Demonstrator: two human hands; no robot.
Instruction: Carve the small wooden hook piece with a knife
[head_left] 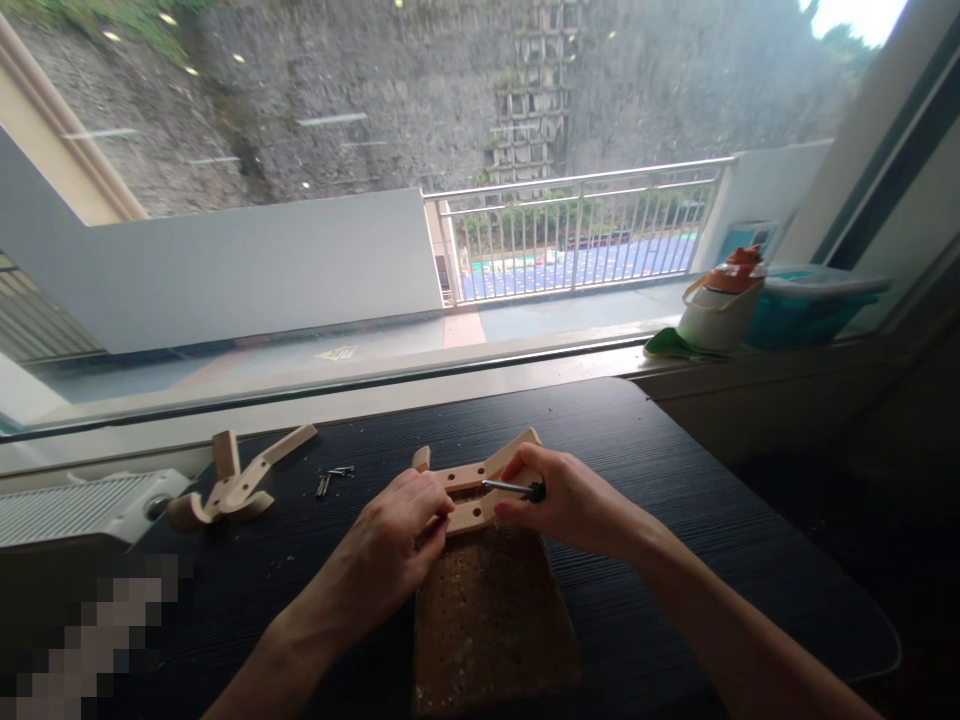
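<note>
A pale wooden piece (480,478) with holes lies on the far end of a brown perforated board (491,620) on the dark table (675,470). My left hand (401,545) is closed, pinching the near left edge of the wooden piece. My right hand (566,500) is closed around a small metal tool with a black tip (517,489), laid across the piece. Both hands meet over the wood.
Other wooden parts (232,485) lie at the left, with a few dark screws (330,478) beside them. A white appliance (82,505) sits at the far left. On the windowsill at right stand a white-and-orange container (720,305) and a teal box (810,305).
</note>
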